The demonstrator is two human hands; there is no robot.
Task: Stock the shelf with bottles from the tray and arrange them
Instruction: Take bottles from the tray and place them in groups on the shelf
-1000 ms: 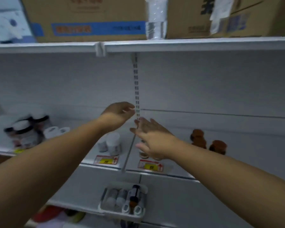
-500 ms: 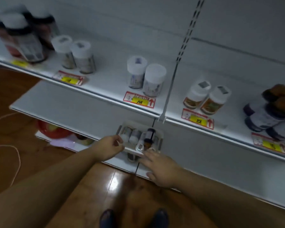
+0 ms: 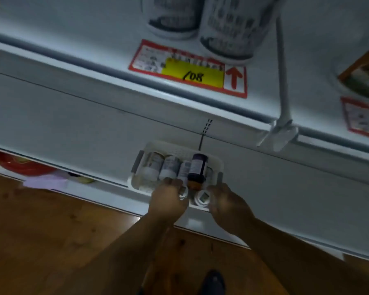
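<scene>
A white tray [image 3: 179, 146] sits on the low white shelf and holds several bottles lying on their sides. Among them are white ones [image 3: 153, 167] and a dark purple one with an orange cap [image 3: 197, 167]. My left hand [image 3: 168, 201] curls over the tray's front middle, fingers closed around a white-capped bottle [image 3: 184, 190]. My right hand [image 3: 228, 203] is at the tray's front right, fingers bent against another white-capped bottle [image 3: 202, 198]; its grip is hidden. On the shelf above stand two white bottles [image 3: 228, 28].
A red-and-yellow price tag [image 3: 190, 71] marked 108 lies on the upper shelf's front edge. A white divider rail [image 3: 282, 71] runs beside it, with an orange-labelled bottle [image 3: 364, 75] further right. Below are a wooden floor [image 3: 51, 231], a red object [image 3: 24, 167] and my shoe [image 3: 213, 282].
My view dropped from the upper shelves to the tray. Both hands came down from the shelf, and have closed in from the tray's edge onto the front bottles.
</scene>
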